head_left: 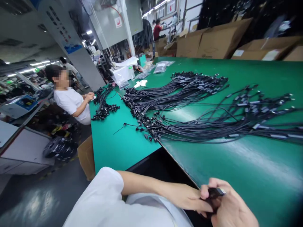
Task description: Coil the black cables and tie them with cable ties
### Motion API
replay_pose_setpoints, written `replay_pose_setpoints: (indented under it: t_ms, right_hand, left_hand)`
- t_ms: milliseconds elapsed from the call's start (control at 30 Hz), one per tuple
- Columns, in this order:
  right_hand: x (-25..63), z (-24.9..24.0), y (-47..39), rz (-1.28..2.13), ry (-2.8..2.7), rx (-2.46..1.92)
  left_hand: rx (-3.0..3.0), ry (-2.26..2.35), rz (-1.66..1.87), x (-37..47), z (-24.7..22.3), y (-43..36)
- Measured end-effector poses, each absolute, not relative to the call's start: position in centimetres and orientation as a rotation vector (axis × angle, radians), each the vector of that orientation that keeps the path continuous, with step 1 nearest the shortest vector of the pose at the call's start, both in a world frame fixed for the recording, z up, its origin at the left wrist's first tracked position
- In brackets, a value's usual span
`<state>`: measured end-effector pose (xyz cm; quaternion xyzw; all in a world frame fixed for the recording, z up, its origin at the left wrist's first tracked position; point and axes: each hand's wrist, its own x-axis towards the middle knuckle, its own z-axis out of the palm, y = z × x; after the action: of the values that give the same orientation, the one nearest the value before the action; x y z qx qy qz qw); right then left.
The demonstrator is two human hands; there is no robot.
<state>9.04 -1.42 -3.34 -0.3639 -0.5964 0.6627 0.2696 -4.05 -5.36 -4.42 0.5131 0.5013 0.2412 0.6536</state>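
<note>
Low on the right, my left hand (193, 198) and my right hand (233, 203) meet over the table's edge. Between them is a black cable connector (214, 193) with a silvery metal tip, and the fingers of both hands are closed around it. Its lower part is hidden by the fingers, so I cannot see where its cable runs. Beyond my hands, a long bundle of black cables (189, 126) lies across the green table (213, 164). A second bundle (163, 93) is spread behind it, with small black plugs at the near-left ends and pale sleeves toward the right.
A co-worker in a white shirt (68, 101) stands at the left, hands at a smaller cable pile (104, 107). Plastic bags (162, 66) and a white box (123, 74) sit at the back. Cardboard boxes (217, 37) line the far edge; another carton (86, 157) stands beside the table.
</note>
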Motion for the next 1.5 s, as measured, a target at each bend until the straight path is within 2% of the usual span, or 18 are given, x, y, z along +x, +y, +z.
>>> replay_pose_setpoints:
  t_ms: [133, 300, 433, 500, 567, 667, 733, 800, 967, 1033, 1167, 1267, 1333, 1433, 1500]
  right_hand:
    - [8.4, -2.5, -1.7, 1.9, -1.139, -0.857]
    - [8.9, -1.6, -0.4, 2.053, -1.106, -0.687]
    - [10.8, -1.5, 2.0, 1.926, -1.151, -0.711]
    - [12.6, -1.5, 2.7, 1.656, -1.47, -0.776]
    - [14.5, -1.7, 2.8, 1.194, -1.948, -0.744]
    - [16.6, -2.4, 2.0, 0.45, -2.544, -0.469]
    - [17.3, -3.1, 1.0, 0.145, -2.756, -0.378]
    - [17.7, -3.6, 0.0, -0.001, -2.849, -0.41]
    - [18.5, -3.2, -1.2, 0.058, -2.899, -0.558]
    - [18.8, -2.6, -1.1, 0.31, -2.955, -0.621]
    - [19.4, -2.0, -0.3, 1.107, -2.953, -0.647]
    - [21.1, -2.5, 1.9, 1.361, -2.839, -0.499]
    - [23.8, -2.7, 4.9, 1.207, -2.704, -0.619]
    - [29.7, -2.9, 11.4, 0.539, -2.144, -1.492]
    - [33.4, -3.3, 16.0, 0.335, -1.878, -1.781]
  left_hand:
    - [1.167, 1.031, 0.715, -3.4, -4.7, -6.4]
    - [0.614, 0.681, 0.784, -1.9, -3.7, -7.8]
    - [0.317, 0.749, 0.794, -1.0, -3.0, -7.0]
    - [0.347, 0.83, 0.803, -0.8, -3.2, -6.4]
    - [0.437, 0.925, 0.794, -1.0, -3.5, -5.8]
    - [0.775, 1.076, 0.642, -1.8, -3.5, -4.9]
    - [1.092, 1.139, 0.442, -2.2, -2.9, -4.4]
    - [1.338, 1.154, 0.261, -2.5, -1.9, -4.0]
    - [1.715, 1.178, 0.022, -2.6, -0.5, -3.7]
    - [1.902, 1.162, -0.044, -2.2, -0.4, -3.7]
    - [2.116, 1.029, -0.107, -1.0, -0.7, -3.6]
    - [2.088, 1.05, -0.051, -1.0, -1.6, -3.3]
    - [1.92, 1.178, 0.05, -1.6, -2.4, -3.1]
    - [1.506, 1.337, 0.308, -2.1, -3.5, -3.0]
    - [1.248, 1.327, 0.484, -1.8, -4.1, -3.1]
